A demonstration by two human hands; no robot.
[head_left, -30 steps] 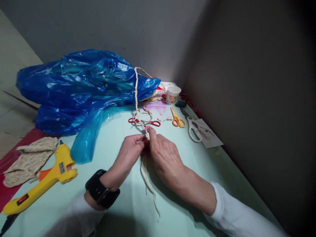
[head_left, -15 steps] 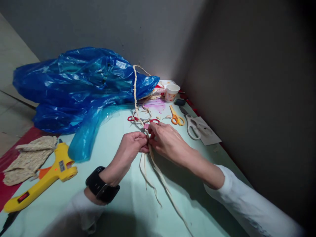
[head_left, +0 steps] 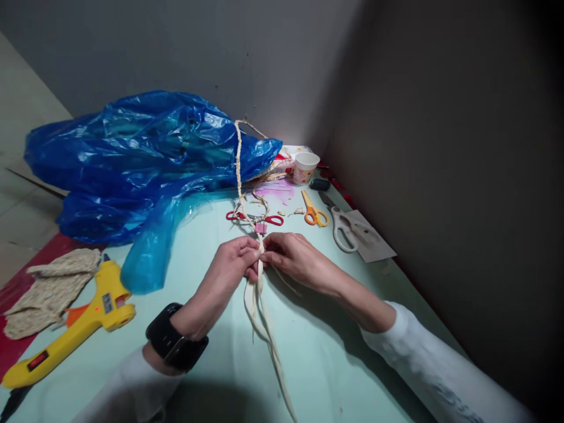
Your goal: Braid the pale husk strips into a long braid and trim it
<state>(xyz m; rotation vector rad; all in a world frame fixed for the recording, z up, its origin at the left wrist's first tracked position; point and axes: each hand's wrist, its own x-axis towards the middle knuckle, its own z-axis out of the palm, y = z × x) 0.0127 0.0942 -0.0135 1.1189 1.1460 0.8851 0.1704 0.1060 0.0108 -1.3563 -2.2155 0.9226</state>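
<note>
A pale braided cord (head_left: pixel 239 170) runs from the wall down over the blue bag to my hands, where it ends in several loose flat strands (head_left: pixel 264 329) trailing toward me on the table. My left hand (head_left: pixel 231 264), with a black watch on its wrist, pinches the cord at the end of the braid. My right hand (head_left: pixel 293 255) meets it from the right, fingers closed on one of the strands. Both hands touch at the cord above the light green table (head_left: pixel 308 352).
A large blue plastic bag (head_left: pixel 136 158) lies at the back left. A yellow glue gun (head_left: pixel 74 329) and woven beige pieces (head_left: pixel 53 282) sit at left. Red scissors (head_left: pixel 253 217), orange scissors (head_left: pixel 314 211), white shears (head_left: pixel 348 226), a paper cup (head_left: pixel 305 167) lie beyond my hands. Grey wall at right.
My right hand drew a strand out to the right, then brought it back in to the braid. The loose strands now lie gathered together. My left hand kept its pinch.
</note>
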